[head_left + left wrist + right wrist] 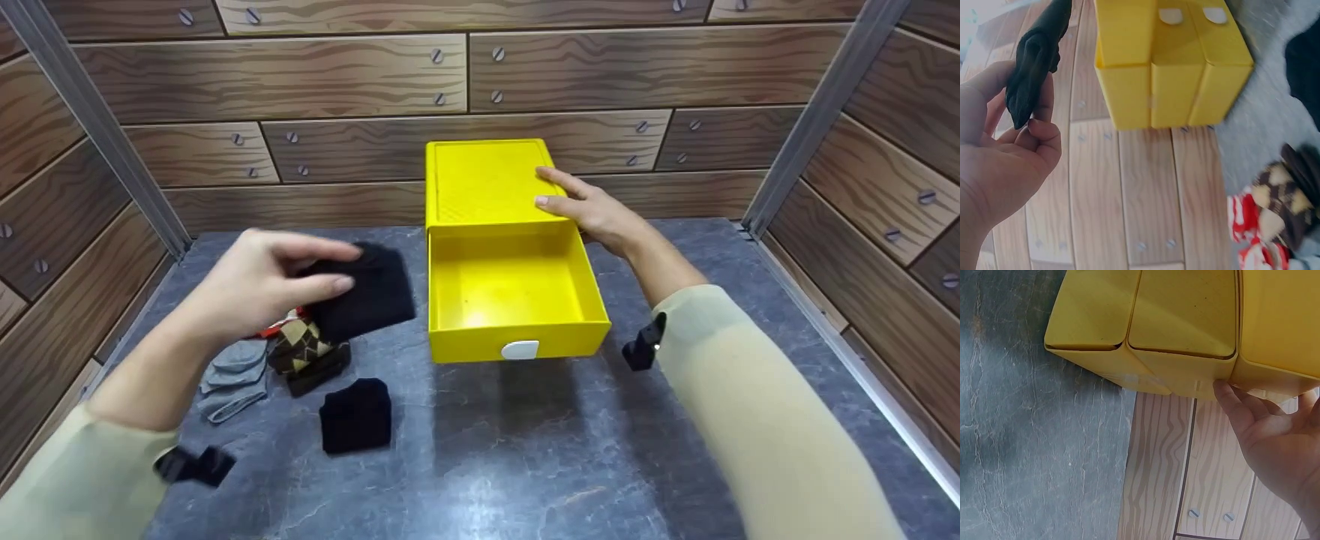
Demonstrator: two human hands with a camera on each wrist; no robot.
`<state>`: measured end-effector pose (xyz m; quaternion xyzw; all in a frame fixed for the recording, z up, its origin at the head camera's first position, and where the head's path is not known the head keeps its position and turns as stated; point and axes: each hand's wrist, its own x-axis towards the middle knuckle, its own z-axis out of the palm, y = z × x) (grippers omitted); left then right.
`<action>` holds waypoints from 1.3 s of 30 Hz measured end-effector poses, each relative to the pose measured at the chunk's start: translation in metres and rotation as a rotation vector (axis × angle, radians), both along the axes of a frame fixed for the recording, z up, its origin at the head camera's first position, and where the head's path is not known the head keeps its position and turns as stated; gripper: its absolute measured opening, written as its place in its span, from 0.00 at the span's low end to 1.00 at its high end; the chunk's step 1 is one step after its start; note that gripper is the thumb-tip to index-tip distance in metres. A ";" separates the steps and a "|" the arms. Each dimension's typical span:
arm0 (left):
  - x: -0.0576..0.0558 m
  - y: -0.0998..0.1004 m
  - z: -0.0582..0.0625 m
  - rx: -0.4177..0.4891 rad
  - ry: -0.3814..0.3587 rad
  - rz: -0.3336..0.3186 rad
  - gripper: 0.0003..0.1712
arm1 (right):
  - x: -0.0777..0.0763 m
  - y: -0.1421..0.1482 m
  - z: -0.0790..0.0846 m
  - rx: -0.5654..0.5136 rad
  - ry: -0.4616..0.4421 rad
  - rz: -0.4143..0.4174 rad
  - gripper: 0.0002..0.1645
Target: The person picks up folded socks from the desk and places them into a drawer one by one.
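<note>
My left hand pinches a folded black sock between thumb and fingers, raised left of the yellow drawer unit. In the left wrist view the black sock appears edge-on, with fingers on both sides. The unit's top drawer is pulled out; its bare yellow floor shows, and a white handle sits on its front. My right hand rests on the unit's top right edge, fingers spread over the top. In the right wrist view, this hand reaches along the unit's side.
On the grey marbled table lie another folded black sock, folded grey socks, and a brown-and-cream argyle pair. A red-and-white sock lies beside the argyle one. Wood-patterned walls enclose the back and sides.
</note>
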<state>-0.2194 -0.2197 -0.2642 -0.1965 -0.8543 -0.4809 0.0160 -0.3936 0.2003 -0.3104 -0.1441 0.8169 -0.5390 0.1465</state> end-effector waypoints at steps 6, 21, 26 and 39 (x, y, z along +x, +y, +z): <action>-0.018 0.037 0.015 0.013 -0.018 -0.071 0.20 | 0.000 -0.001 0.000 0.007 -0.001 -0.001 0.49; -0.062 0.137 0.009 -0.101 0.019 -0.299 0.18 | 0.001 -0.001 0.002 0.023 -0.003 -0.011 0.48; -0.070 0.157 -0.001 -0.099 -0.075 -0.343 0.19 | 0.001 -0.001 0.001 0.029 -0.004 0.002 0.49; -0.077 0.179 -0.013 -0.193 -0.126 -0.429 0.21 | 0.001 -0.001 0.002 0.020 -0.009 0.002 0.49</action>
